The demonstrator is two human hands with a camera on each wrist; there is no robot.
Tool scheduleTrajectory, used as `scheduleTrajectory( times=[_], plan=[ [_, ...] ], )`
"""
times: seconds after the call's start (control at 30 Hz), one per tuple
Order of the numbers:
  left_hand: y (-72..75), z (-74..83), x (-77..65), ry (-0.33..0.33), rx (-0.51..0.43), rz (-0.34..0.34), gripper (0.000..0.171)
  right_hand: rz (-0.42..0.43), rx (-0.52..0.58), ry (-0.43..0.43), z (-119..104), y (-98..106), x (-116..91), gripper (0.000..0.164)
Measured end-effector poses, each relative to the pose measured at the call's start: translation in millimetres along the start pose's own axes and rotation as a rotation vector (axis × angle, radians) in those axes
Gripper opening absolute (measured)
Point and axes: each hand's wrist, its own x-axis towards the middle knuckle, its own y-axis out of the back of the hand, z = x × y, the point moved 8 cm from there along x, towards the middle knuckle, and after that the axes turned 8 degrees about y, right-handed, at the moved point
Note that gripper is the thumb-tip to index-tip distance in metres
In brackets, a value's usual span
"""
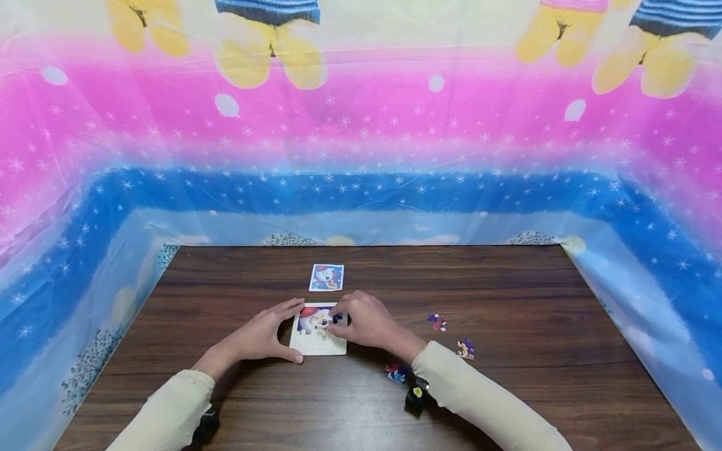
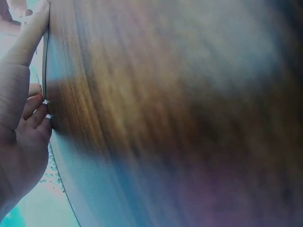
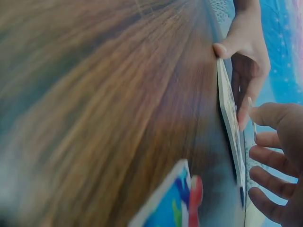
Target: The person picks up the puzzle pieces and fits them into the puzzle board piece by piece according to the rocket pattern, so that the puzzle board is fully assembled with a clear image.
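Observation:
A white-bordered puzzle board (image 1: 316,346) lies flat on the table, with part of a cartoon picture in a red hat filled in along its upper area. My left hand (image 1: 262,332) holds the board at its left side, thumb at the near corner and fingers at the far corner. Over the board's right part, my right hand (image 1: 363,319) pinches a small dark purple puzzle piece (image 1: 337,318). Edge-on in the right wrist view, that thin piece (image 3: 252,116) shows between thumb and forefinger, apart from the board. The left wrist view is mostly blurred tabletop.
A picture card (image 1: 326,277) lies beyond the board. To the right are loose puzzle pieces (image 1: 436,322) and an orange-and-purple one (image 1: 465,348). More blue and red pieces (image 1: 397,373) lie near the right wrist. A printed cloth (image 1: 361,194) surrounds the wooden table (image 1: 254,407).

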Motion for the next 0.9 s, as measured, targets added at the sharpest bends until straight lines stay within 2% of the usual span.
scheduleTrajectory(
  times=[0.6,0.8,0.9],
  plan=[
    [0.8,1.8,0.0,-0.011,0.007,0.015,0.114,-0.035,-0.042,-0.068,-4.8,-13.3,8.3,0.029],
    [0.4,0.5,0.4,-0.001,-0.001,0.009,0.114,-0.006,-0.043,-0.061,-6.1,-10.5,11.0,0.03],
    [0.6,0.5,0.7,-0.002,0.002,0.01,0.113,-0.024,-0.051,-0.057,-6.6,-12.8,12.2,0.03]
  ],
)
